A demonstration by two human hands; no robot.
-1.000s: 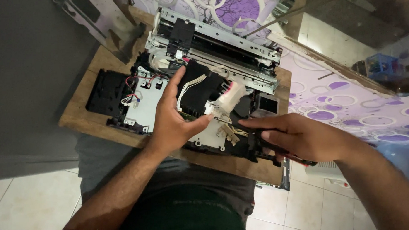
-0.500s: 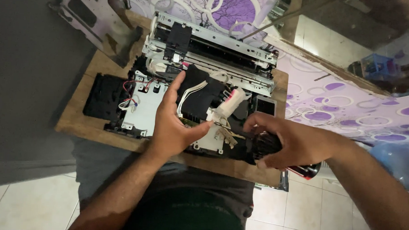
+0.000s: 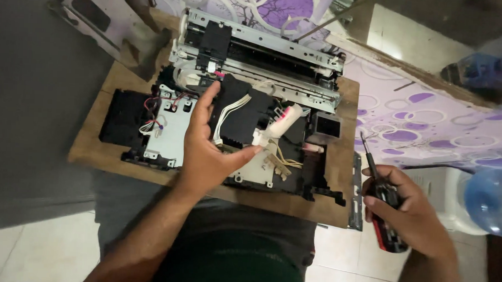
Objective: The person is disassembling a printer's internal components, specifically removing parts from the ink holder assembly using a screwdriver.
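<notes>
The left hand [image 3: 209, 150] spreads over the black module [image 3: 238, 115] of the opened printer chassis [image 3: 252, 102], thumb beneath, fingers above. The right hand [image 3: 407, 210] is clenched around a red-and-black screwdriver [image 3: 383, 209], at four o'clock, well apart. Steady support of the module matters before tool contact; its white ribbon cable [image 3: 227, 115] looks fragile.
</notes>
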